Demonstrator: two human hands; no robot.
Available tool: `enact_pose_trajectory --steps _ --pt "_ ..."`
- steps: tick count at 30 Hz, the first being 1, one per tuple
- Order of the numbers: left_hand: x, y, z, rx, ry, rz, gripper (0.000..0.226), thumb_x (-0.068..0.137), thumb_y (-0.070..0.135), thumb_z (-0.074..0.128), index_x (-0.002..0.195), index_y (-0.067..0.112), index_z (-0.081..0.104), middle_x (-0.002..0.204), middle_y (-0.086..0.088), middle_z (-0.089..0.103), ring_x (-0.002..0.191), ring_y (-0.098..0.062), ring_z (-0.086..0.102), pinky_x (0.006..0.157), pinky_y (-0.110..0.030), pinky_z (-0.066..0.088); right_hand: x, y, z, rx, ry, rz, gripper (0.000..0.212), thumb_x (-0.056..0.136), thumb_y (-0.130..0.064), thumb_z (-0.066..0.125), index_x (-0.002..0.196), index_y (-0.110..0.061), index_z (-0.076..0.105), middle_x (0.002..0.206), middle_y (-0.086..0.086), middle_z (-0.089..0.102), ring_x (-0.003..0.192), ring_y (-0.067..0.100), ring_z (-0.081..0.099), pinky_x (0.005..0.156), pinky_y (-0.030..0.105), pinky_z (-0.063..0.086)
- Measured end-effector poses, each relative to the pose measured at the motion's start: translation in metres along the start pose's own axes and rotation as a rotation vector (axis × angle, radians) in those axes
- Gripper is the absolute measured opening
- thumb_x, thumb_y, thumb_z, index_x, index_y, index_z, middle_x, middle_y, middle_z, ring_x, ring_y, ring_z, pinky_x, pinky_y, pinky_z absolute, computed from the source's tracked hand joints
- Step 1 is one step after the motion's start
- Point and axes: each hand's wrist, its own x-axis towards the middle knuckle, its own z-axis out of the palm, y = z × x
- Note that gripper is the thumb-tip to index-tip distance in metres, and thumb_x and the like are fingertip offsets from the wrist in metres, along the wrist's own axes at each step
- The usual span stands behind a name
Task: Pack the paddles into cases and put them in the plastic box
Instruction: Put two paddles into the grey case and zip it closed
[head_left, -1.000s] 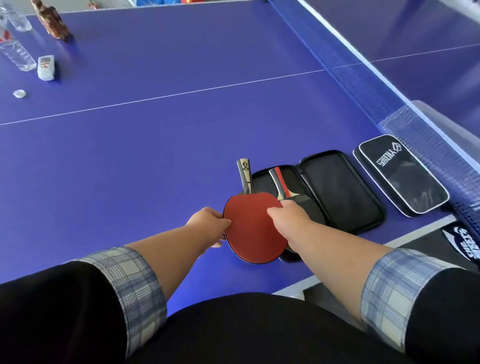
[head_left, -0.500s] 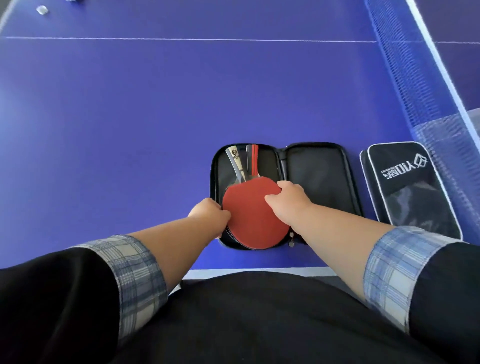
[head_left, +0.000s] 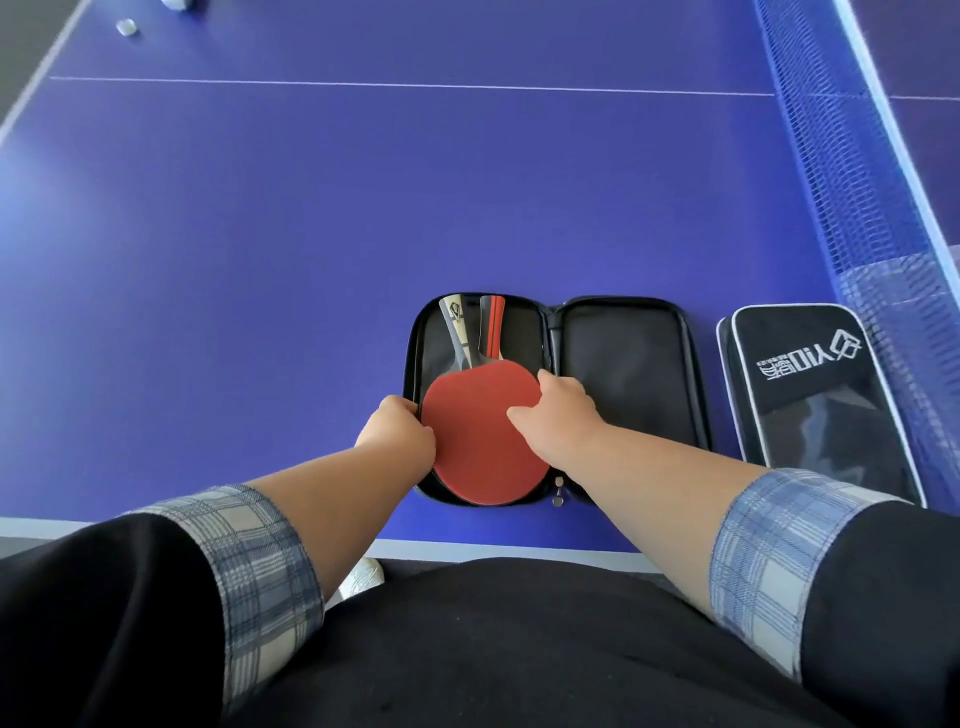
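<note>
A black zip case (head_left: 623, 374) lies open near the table's front edge. Its left half holds two paddles: a red-faced paddle (head_left: 480, 431) on top, and a second one under it, of which only the red-striped handle (head_left: 492, 325) shows. My left hand (head_left: 397, 431) grips the left rim of the red blade. My right hand (head_left: 558, 415) presses on the blade's right side, fingers spread over it. To the right lies a second black case (head_left: 810, 395), closed, with a white logo. No plastic box is in view.
The blue net (head_left: 852, 171) runs along the right side of the blue table (head_left: 311, 218). A small white cap (head_left: 126, 26) lies at the far left. The table's white front edge (head_left: 493, 548) is just in front of my body.
The red paddle has moved from the case's edge fully into the left half, over the other paddle. My view has swung to face the case squarely. Both hands stayed on the blade.
</note>
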Motion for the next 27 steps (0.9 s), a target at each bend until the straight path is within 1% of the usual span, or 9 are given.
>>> enact_pose_trajectory --steps 2,5,10,14,16,20,23,25,27 --pt "-0.005 0.003 0.001 0.047 0.071 0.001 0.044 0.088 0.019 0.056 0.131 0.021 0.046 0.118 -0.007 0.052 0.094 -0.028 0.059 0.073 -0.039 0.051 0.0 0.005 -0.003 0.06 0.044 -0.011 0.07 0.092 -0.038 0.055 0.155 -0.018 0.032 0.154 0.008 0.035 0.135 0.032 0.041 0.108 0.045 0.042" --pt "-0.01 0.028 0.01 0.175 0.131 0.219 0.047 0.089 0.024 0.055 0.134 0.028 0.044 0.128 -0.004 0.045 0.115 -0.027 0.046 0.079 -0.041 0.046 0.0 0.031 -0.024 0.141 0.178 0.047 0.065 0.093 -0.036 0.054 0.154 -0.02 0.036 0.152 0.007 0.038 0.135 0.031 0.039 0.105 0.043 0.042" --pt "-0.02 0.081 0.047 0.338 -0.063 0.609 0.044 0.092 0.024 0.051 0.135 0.029 0.046 0.135 -0.002 0.047 0.126 -0.025 0.042 0.099 -0.039 0.038 -0.004 0.099 -0.062 0.172 0.328 0.24 0.06 0.093 -0.032 0.056 0.15 -0.022 0.042 0.148 0.008 0.043 0.132 0.033 0.042 0.094 0.04 0.045" --pt "-0.027 0.111 0.088 0.563 -0.199 0.804 0.043 0.094 0.026 0.046 0.135 0.036 0.047 0.144 0.008 0.046 0.129 -0.021 0.043 0.1 -0.04 0.035 -0.011 0.136 -0.069 0.269 0.309 0.347 0.063 0.09 -0.03 0.058 0.149 -0.018 0.042 0.142 0.011 0.05 0.124 0.034 0.052 0.1 0.041 0.047" --pt "-0.029 0.122 0.106 0.698 -0.169 0.802 0.045 0.096 0.029 0.042 0.139 0.041 0.042 0.146 0.013 0.044 0.131 -0.02 0.041 0.1 -0.044 0.031 -0.014 0.146 -0.066 0.356 0.296 0.365 0.063 0.091 -0.028 0.058 0.15 -0.018 0.04 0.145 0.009 0.05 0.123 0.032 0.054 0.099 0.038 0.047" --pt "-0.034 0.145 0.132 0.76 -0.186 0.76 0.051 0.097 0.032 0.045 0.146 0.04 0.032 0.144 0.001 0.043 0.131 -0.027 0.039 0.103 -0.045 0.033 -0.014 0.152 -0.064 0.567 0.314 0.362 0.061 0.094 -0.025 0.055 0.151 -0.02 0.038 0.152 0.002 0.046 0.128 0.026 0.051 0.099 0.033 0.041" --pt "-0.042 0.168 0.146 0.585 -0.315 0.703 0.052 0.099 0.036 0.045 0.147 0.042 0.027 0.145 -0.004 0.037 0.132 -0.029 0.035 0.102 -0.049 0.04 -0.012 0.154 -0.072 0.631 0.311 0.37 0.04 0.099 -0.028 0.049 0.136 -0.015 0.055 0.128 0.006 0.06 0.113 0.029 0.056 0.094 0.034 0.043" --pt "-0.047 0.18 0.148 0.423 -0.334 0.673 0.05 0.099 0.042 0.042 0.147 0.042 0.028 0.141 -0.003 0.04 0.124 -0.027 0.044 0.098 -0.049 0.045 -0.012 0.154 -0.077 0.704 0.303 0.321 0.034 0.1 -0.028 0.043 0.12 -0.011 0.064 0.121 0.006 0.065 0.11 0.031 0.058 0.096 0.04 0.046" --pt "-0.05 0.186 0.143 0.229 -0.319 0.626 0.049 0.097 0.05 0.041 0.144 0.042 0.03 0.137 0.001 0.043 0.108 -0.022 0.056 0.089 -0.045 0.051 -0.015 0.151 -0.08 0.881 0.3 0.305 0.031 0.099 -0.036 0.045 0.114 -0.02 0.067 0.113 -0.005 0.063 0.108 0.023 0.058 0.094 0.038 0.045"
